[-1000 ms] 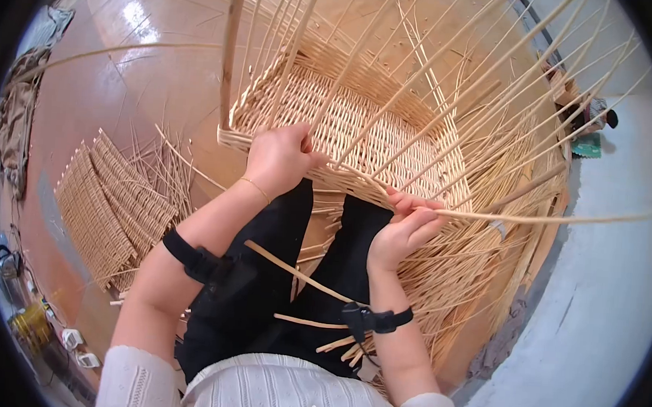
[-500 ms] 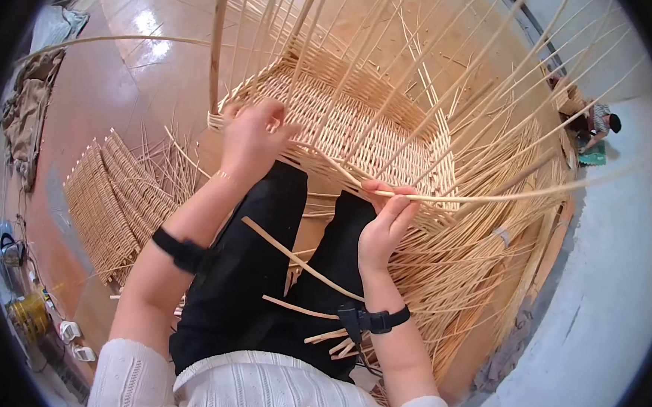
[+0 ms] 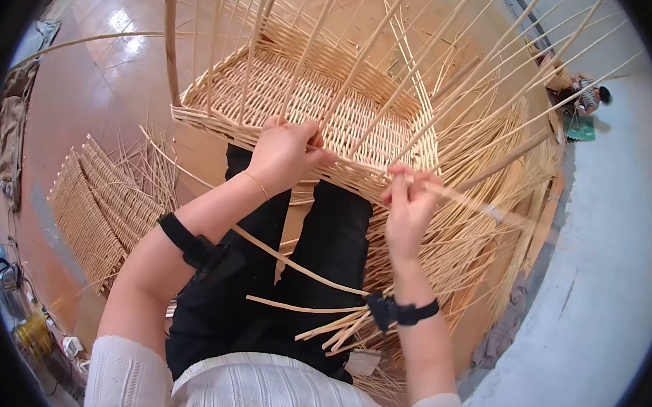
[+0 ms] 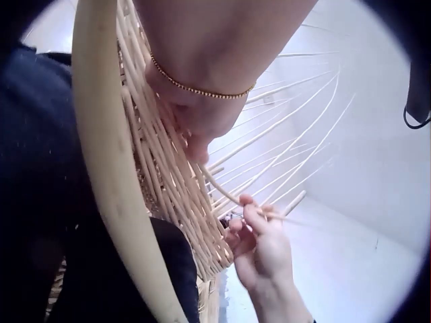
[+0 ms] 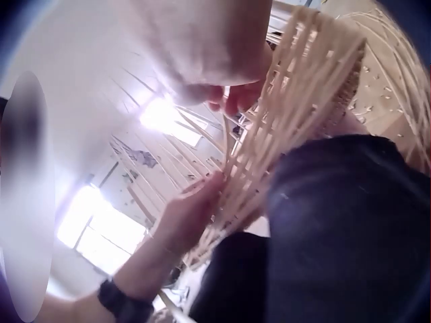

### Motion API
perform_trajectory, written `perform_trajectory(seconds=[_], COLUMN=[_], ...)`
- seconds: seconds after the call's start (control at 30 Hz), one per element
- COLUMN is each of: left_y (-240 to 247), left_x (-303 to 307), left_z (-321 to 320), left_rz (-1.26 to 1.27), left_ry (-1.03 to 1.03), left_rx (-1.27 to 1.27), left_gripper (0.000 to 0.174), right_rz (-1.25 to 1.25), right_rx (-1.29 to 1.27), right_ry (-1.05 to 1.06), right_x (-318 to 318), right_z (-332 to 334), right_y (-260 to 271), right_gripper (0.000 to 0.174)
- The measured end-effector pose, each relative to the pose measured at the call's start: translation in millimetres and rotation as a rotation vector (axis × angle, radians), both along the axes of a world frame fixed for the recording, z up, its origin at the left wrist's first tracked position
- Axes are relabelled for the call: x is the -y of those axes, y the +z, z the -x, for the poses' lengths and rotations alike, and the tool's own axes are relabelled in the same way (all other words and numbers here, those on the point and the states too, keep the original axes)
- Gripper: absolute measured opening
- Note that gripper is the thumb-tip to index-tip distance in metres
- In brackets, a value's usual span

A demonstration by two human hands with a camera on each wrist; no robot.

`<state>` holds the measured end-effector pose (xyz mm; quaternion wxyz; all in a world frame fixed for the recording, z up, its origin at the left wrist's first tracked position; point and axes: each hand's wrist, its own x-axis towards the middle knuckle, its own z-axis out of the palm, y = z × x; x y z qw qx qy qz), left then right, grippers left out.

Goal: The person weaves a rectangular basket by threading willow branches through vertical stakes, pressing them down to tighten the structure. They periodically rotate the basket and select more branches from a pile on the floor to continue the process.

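A rectangular wicker basket [image 3: 219, 124] with upright stakes sits above the lap, its low near wall facing the body. My left hand [image 3: 284, 152] holds this wall around its middle, thumb pointing right along the top weave. Further right, the fingers of my right hand [image 3: 413, 201] pinch a thin willow rod [image 4: 219, 187]. In the left wrist view the rod bends out of the weave beside my left fingers and runs to my right fingertips. Its free end is blurred in the head view. The right wrist view shows both hands at the wall's outer face.
Loose willow rods [image 3: 481, 235] lie in a large heap to the right. Woven wicker panels [image 3: 94, 212] lie on the floor at left. Several rod ends [image 3: 333, 331] stick out over the black trousers. Another person [image 3: 590, 96] sits at the far right by the wall.
My left hand came off the wall, blurred, then settled on it again. The basket has shifted left in the head view. My right hand keeps the rod, whose free end now slants downward.
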<state>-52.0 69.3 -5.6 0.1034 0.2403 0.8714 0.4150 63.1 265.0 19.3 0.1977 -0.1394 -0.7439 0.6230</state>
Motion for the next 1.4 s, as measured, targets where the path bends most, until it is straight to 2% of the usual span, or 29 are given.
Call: perform_trajectory(seconds=[0.03, 0.1, 0.17, 0.2, 0.27, 0.3, 0.33, 0.37, 0.43, 0.47, 0.53, 0.6, 0.63, 0.67, 0.73, 0.77, 0.8, 0.87, 0.9, 0.93, 1.0, 1.03, 1.07, 1.13, 1.17, 1.27, 1.3, 1.33, 1.4], left_y=[2.6, -5.2, -8.7, -8.9, -8.3, -5.4, -8.7, -17.3, -7.8, -4.7, -8.8, -6.2, 1.1, 9.7, 19.7, 13.4, 12.5, 18.4, 29.4, 33.0, 39.8, 60.1, 53.7, 39.3, 33.1, 18.1, 15.2, 14.4, 15.4], left_x=[-1.1, -2.2, -6.2, -6.5, 0.7, 8.3, 16.3, 22.2, 25.5, 25.3, 23.9, 17.5, 11.8, 8.4, 7.5, 10.1, 12.4, 16.7, 22.0, 28.8, 32.3, 21.3, 2.3, -28.8, -33.5, -43.9, -42.9, -41.5, -44.8], left_z=[-1.9, -3.1, -6.2, -5.9, 0.9, 9.6, 14.1, 20.3, 29.0, 31.5, 31.2, 29.5, 28.9, 28.0, 29.3, 27.4, 26.4, 29.8, 30.4, 30.5, 26.2, 11.6, 2.7, 4.6, 10.6, 16.4, 13.3, 11.2, 9.1], left_rz=[0.008, -0.046, -0.057, -0.063, -0.040, -0.066, -0.093, -0.160, -0.078, -0.001, 0.016, 0.014, -0.062, -0.065, 0.092, 0.072, 0.081, 0.086, 0.053, 0.060, -0.225, -0.234, -0.326, 0.099, 0.096, 0.194, 0.156, 0.121, 0.076], left_ry=[0.033, 0.095, 0.158, 0.225, 0.243, 0.193, 0.138, 0.126, 0.130, 0.134, 0.137, 0.136, 0.179, 0.176, 0.315, 0.350, 0.343, 0.329, 0.279, 0.276, 0.419, 0.336, 0.194, -0.251, -0.259, -0.379, -0.342, -0.306, -0.277], left_rx=[-0.042, -0.151, -0.168, -0.192, -0.283, -0.082, 0.135, 0.183, 0.203, 0.218, 0.244, 0.016, 0.151, 0.145, 0.237, 0.156, 0.153, 0.141, 0.190, 0.182, -0.436, -0.367, -0.011, 0.151, 0.149, 0.116, 0.139, 0.154, 0.158], left_gripper=[0.033, 0.033, 0.033, 0.034, 0.034, 0.037, 0.040, 0.040, 0.040, 0.040, 0.040, 0.040, 0.047, 0.047, 0.062, 0.065, 0.065, 0.062, 0.047, 0.047, 0.022, 0.010, 0.014, 0.022, 0.022, 0.030, 0.033, 0.036, 0.040], right_rz=[-0.122, -0.762, -1.107, -1.106, -0.460, -0.454, -0.315, -0.178, -0.037, 0.015, 0.083, 0.235, 0.296, 0.294, 0.240, 0.342, 0.349, 0.391, 0.307, 0.315, 0.214, 0.164, 0.163, 0.176, 0.313, 0.444, 0.351, 0.348, 0.144], right_rx=[0.061, -0.026, -0.161, -0.169, -0.151, -0.149, -0.210, -0.269, -0.356, -0.389, -0.408, -0.386, -0.339, -0.346, -0.367, -0.384, -0.386, -0.213, -0.194, -0.200, -0.258, -0.268, -0.270, -0.292, -0.224, -0.197, -0.203, -0.201, -0.059], right_ry=[0.049, 0.170, 0.109, 0.115, 0.120, 0.138, 0.121, 0.093, -0.188, -0.246, -0.297, -0.390, -0.427, -0.428, -0.266, -0.225, -0.235, -0.266, -0.250, -0.254, -0.216, -0.203, -0.210, -0.249, -0.242, -0.309, -0.278, -0.285, -0.217], right_x=[-5.3, 9.5, 35.9, 37.1, 40.7, 38.7, 33.0, 31.7, 29.9, 32.8, 42.2, 40.5, 39.3, 45.8, 72.2, 67.5, 58.9, 43.1, 44.2, 46.7, 45.8, 42.8, 42.1, 45.3, 41.2, 1.8, -4.7, -7.0, -17.2], right_z=[16.0, 51.0, 92.1, 107.7, 129.0, 125.7, 109.9, 92.8, 48.5, 29.8, 26.0, 27.6, 27.3, 18.3, 0.6, -1.4, -0.9, 5.4, 2.2, 2.1, -2.4, -2.7, -3.0, -5.3, -11.4, -51.9, -59.3, -61.0, -61.0], right_y=[12.6, 56.0, 87.1, 92.6, 95.7, 94.3, 92.4, 90.1, 12.9, -9.6, -16.0, -16.0, -13.8, -8.1, 8.7, 5.5, 0.8, -3.6, -2.2, -4.5, -13.9, -18.0, -22.3, -23.4, -18.0, 11.9, 14.6, 9.2, -4.5], right_gripper=[0.029, 0.054, 0.054, 0.054, 0.056, 0.056, 0.054, 0.052, 0.037, 0.031, 0.027, 0.025, 0.024, 0.024, 0.024, 0.024, 0.024, 0.022, 0.020, 0.020, 0.019, 0.019, 0.019, 0.020, 0.012, 0.006, 0.015, 0.015, 0.014])
